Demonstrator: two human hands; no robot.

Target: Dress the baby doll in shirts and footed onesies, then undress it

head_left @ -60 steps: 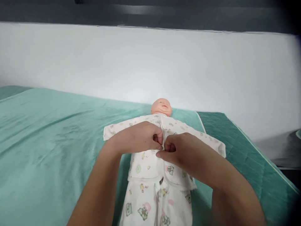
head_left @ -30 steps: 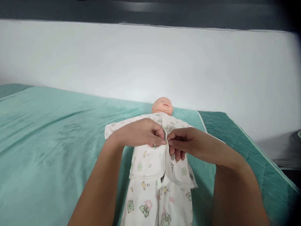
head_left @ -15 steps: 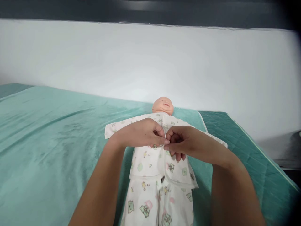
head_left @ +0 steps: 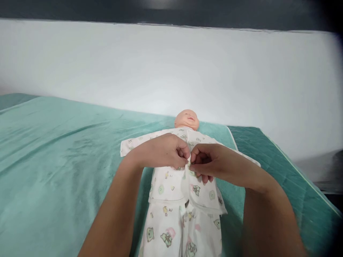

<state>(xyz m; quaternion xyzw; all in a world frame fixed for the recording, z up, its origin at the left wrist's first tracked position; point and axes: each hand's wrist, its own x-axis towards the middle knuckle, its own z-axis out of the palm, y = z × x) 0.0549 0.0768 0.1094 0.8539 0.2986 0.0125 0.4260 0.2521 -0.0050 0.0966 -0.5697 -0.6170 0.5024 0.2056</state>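
Observation:
A baby doll (head_left: 187, 120) lies on its back, head at the far end. It wears a white printed baby shirt (head_left: 167, 185) with long sleeves spread out, and matching trousers (head_left: 160, 228). At the chest, my left hand (head_left: 168, 150) pinches the shirt's front edge between thumb and fingers. Just to its right, my right hand (head_left: 207, 160) pinches the other side of the front opening, its lower fingers curled. A small strip of white fabric stands up between the two hands. Whether a snap or button sits there is hidden by my fingers. Below, the shirt's front edges part slightly.
The doll rests on a light green sheet (head_left: 59, 160) that covers most of the bed. A darker quilted green cover (head_left: 284, 171) shows at the right. Behind the bed rises a white wall (head_left: 134, 67) with a dark band (head_left: 171, 12) above.
My fingertips have drawn slightly apart, and more of the shirt's edge shows between them. Both hands stay at the doll's chest. The view has shifted a little.

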